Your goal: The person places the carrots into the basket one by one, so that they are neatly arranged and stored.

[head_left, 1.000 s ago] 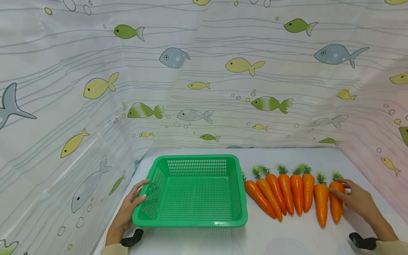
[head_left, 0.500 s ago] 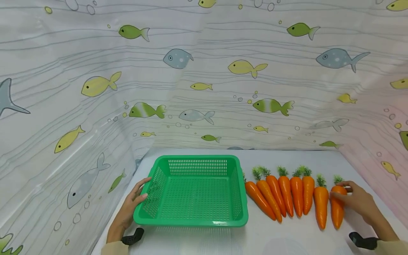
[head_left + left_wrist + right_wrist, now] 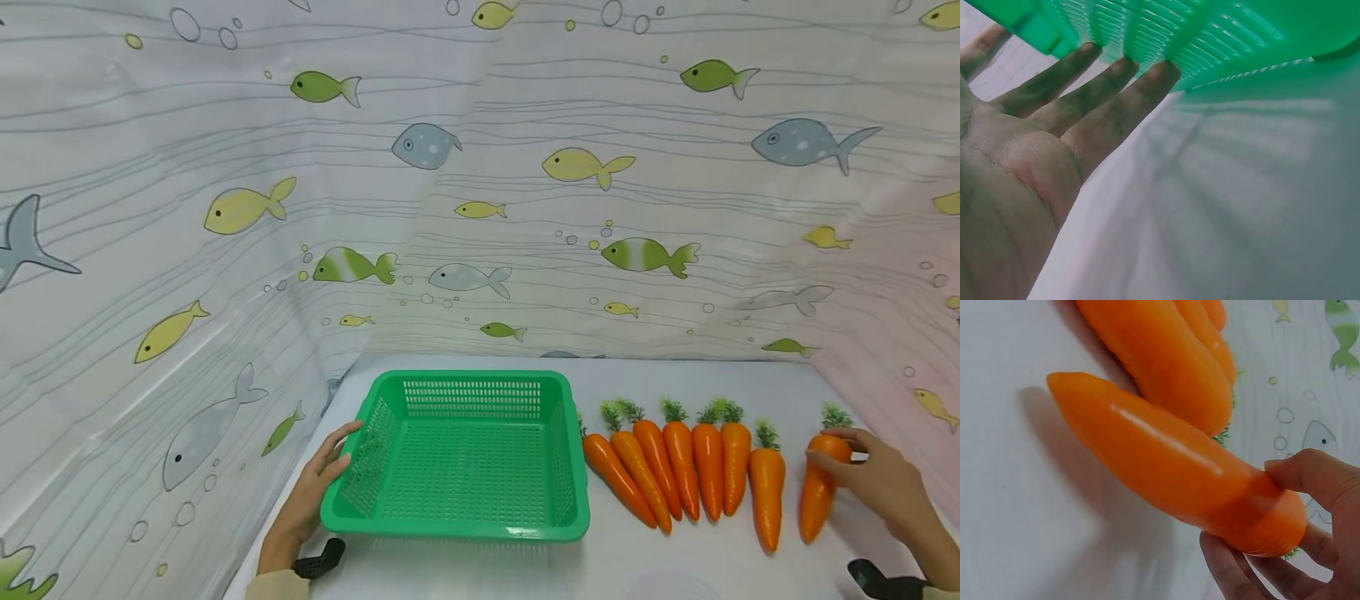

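An orange carrot (image 3: 816,504) with a green leafy top is at the right end of a row. My right hand (image 3: 885,482) grips its thick upper end between thumb and fingers. In the right wrist view the carrot (image 3: 1147,456) slants, its tip apart from its shadow on the table. A green plastic basket (image 3: 457,532) with slotted walls stands left of the row, with nothing inside. At its left side is my left hand (image 3: 311,483); in the left wrist view the straight fingers (image 3: 1119,106) touch the slotted outer wall.
Several more carrots (image 3: 708,471) lie side by side between the basket and my right hand; the leftmost is partly hidden by the basket rim. A white table (image 3: 600,575) bears everything. Fish-patterned sheets (image 3: 510,233) hang behind and at both sides.
My right hand has drawn the end carrot to the right and tilted it, widening the gap to its neighbour. The left hand stays at the basket. The head view shifts slightly.
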Demonstrator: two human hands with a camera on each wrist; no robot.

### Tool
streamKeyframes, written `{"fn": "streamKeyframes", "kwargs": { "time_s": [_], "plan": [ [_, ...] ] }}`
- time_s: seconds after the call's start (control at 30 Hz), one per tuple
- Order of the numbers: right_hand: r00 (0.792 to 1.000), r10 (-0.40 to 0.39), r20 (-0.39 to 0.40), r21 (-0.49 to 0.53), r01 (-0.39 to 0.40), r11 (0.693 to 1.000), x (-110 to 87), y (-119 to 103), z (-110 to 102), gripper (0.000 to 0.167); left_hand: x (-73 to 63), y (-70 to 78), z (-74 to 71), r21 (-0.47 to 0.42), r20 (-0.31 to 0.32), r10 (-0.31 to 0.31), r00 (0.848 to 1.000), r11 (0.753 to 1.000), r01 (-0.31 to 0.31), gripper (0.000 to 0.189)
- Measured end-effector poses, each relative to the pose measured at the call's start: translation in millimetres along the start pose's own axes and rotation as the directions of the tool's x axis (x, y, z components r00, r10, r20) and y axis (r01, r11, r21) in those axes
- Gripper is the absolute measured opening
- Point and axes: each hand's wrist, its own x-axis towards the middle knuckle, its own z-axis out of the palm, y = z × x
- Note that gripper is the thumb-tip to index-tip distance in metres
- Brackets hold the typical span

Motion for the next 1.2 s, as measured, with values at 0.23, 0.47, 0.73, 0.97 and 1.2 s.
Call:
{"fn": "streamKeyframes", "kwargs": {
  "time_s": [0.23, 0.47, 0.73, 0.97, 1.2],
  "plan": [
    [1.0, 0.018, -0.024, 0.029, -0.017, 0.999, -3.1, -19, -4, 0.092, 0.3, -1.0, -0.7, -0.073, 0.021, 0.031, 0.999, 0.997, -0.029, 0.049],
    [0.996, -0.078, -0.047, 0.037, 0.08, 0.996, -7.8, -47, -6, 0.083, 0.9, 3.4, 3.0, -0.021, -0.01, 0.004, 1.0, 1.0, -0.004, 0.051],
    [0.971, -0.239, -0.027, 0.107, 0.24, 0.965, -13.4, -85, 3, 0.074, -1.1, 3.3, 1.9, -0.041, -0.013, 0.003, 1.0, 0.999, -0.004, 0.054],
    [0.95, -0.309, 0.032, 0.167, 0.3, 0.939, -17.8, -118, 9, 0.073, -2.8, -2.1, -0.5, -0.05, -0.034, -0.018, 0.999, 0.999, 0.016, 0.054],
    [0.941, -0.326, 0.089, 0.205, 0.303, 0.931, -21.3, -148, 13, 0.072, -1.1, -5.5, -4.3, -0.225, 0.126, 0.067, 0.99, 0.974, -0.038, 0.057]
  ]
}}
